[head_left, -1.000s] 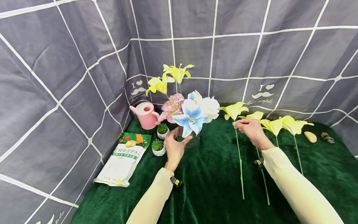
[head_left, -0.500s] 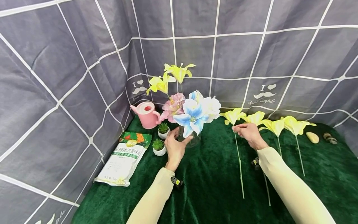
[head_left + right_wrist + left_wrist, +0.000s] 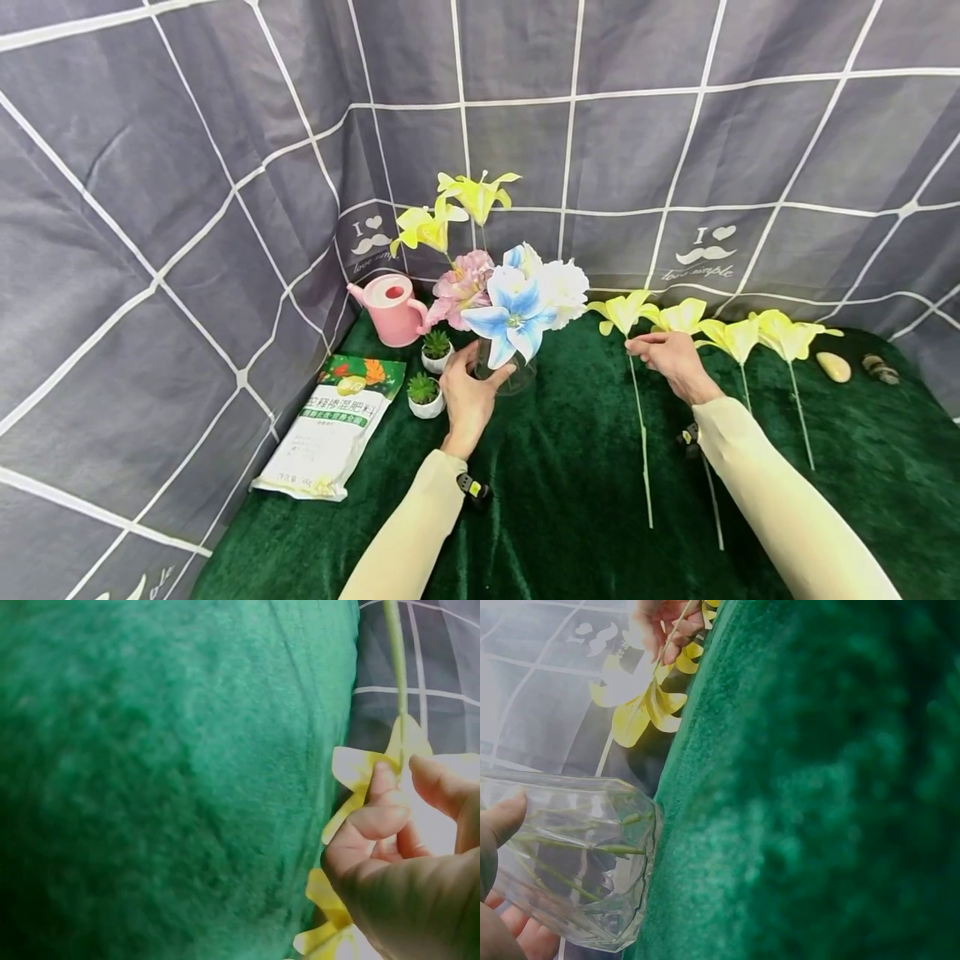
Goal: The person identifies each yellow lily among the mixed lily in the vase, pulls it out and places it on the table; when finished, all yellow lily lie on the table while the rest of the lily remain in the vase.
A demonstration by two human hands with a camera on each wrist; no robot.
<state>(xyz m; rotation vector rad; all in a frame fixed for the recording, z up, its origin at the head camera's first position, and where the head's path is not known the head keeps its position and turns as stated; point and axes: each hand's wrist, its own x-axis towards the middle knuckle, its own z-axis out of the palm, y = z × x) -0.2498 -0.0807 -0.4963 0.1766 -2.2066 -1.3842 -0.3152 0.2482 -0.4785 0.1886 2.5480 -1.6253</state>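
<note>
My left hand (image 3: 470,398) grips a clear glass vase (image 3: 577,862), its fingers and thumb round the wall. Green stems show through the glass. Above the rim are a blue and white lily (image 3: 516,315), a pink flower (image 3: 465,292), a white flower (image 3: 566,289) and two yellow lilies (image 3: 477,196) that stand higher. To the right, my right hand (image 3: 675,364) pinches the stem of another yellow lily (image 3: 624,312) just below its bloom. This stem (image 3: 642,442) runs down toward the front. In the right wrist view, thumb and forefinger meet at the stem (image 3: 400,682).
Several yellow lilies (image 3: 789,335) lie in a row on the green cloth (image 3: 570,492). Left of the vase are two small potted succulents (image 3: 425,396), a pink watering can (image 3: 393,310) and a printed white bag (image 3: 330,433). Stones (image 3: 834,367) lie far right; a grey curtain (image 3: 622,158) rises behind.
The right hand and its lily have come slightly lower, and the bloom now lies level with the others in the row. My left hand has stayed on the vase.
</note>
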